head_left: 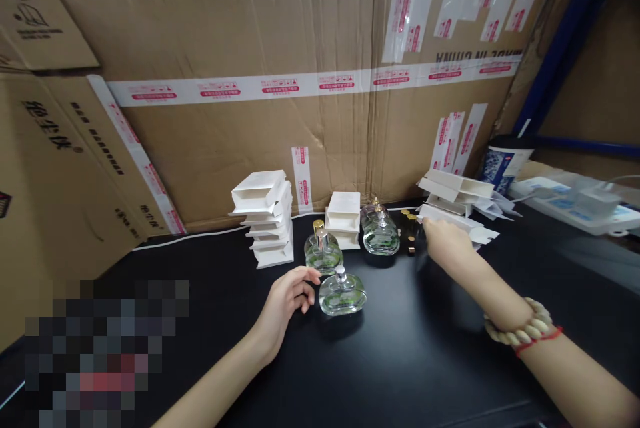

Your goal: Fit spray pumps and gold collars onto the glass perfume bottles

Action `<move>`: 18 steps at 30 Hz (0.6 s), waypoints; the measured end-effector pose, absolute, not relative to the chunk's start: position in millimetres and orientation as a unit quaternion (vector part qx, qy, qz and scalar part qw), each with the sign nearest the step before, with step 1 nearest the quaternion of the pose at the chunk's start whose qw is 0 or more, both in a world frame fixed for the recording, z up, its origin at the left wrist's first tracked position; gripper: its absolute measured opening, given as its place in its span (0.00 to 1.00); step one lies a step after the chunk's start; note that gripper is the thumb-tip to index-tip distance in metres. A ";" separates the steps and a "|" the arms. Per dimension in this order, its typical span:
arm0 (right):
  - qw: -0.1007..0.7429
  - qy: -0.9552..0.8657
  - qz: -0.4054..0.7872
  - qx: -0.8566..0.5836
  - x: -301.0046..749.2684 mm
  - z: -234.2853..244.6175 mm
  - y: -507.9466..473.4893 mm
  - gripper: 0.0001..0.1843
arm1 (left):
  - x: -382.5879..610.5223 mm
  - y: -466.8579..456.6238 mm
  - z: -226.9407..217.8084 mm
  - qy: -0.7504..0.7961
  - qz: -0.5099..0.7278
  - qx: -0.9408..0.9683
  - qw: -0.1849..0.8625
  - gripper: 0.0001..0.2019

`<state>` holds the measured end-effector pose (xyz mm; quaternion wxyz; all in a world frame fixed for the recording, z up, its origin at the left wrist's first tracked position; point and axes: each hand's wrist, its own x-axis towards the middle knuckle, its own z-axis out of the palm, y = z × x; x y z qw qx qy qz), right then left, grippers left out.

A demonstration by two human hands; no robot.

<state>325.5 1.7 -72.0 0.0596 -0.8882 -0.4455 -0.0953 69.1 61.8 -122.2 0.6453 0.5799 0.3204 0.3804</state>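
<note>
Left hand (291, 289): palm turned inward, fingers (304, 273) loosely curled and parted; left forearm (220, 371) slanting inward. Right hand (445, 239): farther forward, back uppermost, right forearm (575, 375) extended diagonally; its fingertips are largely hidden, so its grip is uncertain.

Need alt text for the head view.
A person's left hand, fingers loosely curled, beside a greenish glass bottle on a black table; right hand by small gold parts and white cartons. More bottles and carton stacks stand behind, before a cardboard wall.
</note>
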 end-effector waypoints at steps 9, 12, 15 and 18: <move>0.077 -0.463 -0.135 -0.873 324.5 -78.2 6.9 0.17 | 70.3 59.3 -117.4 0.327 0.378 0.577 0.646 0.24; 0.153 -0.441 -0.227 -0.855 323.6 -77.9 10.2 0.19 | 70.0 59.2 -117.9 0.330 0.376 0.576 0.647 0.25; 0.339 -0.483 -0.311 -0.745 317.4 -77.3 12.0 0.17 | 70.0 59.4 -118.9 0.328 0.376 0.576 0.648 0.25; 0.503 -0.617 -0.207 -0.569 303.1 -81.3 11.8 0.14 | 70.1 59.5 -118.8 0.329 0.376 0.575 0.647 0.25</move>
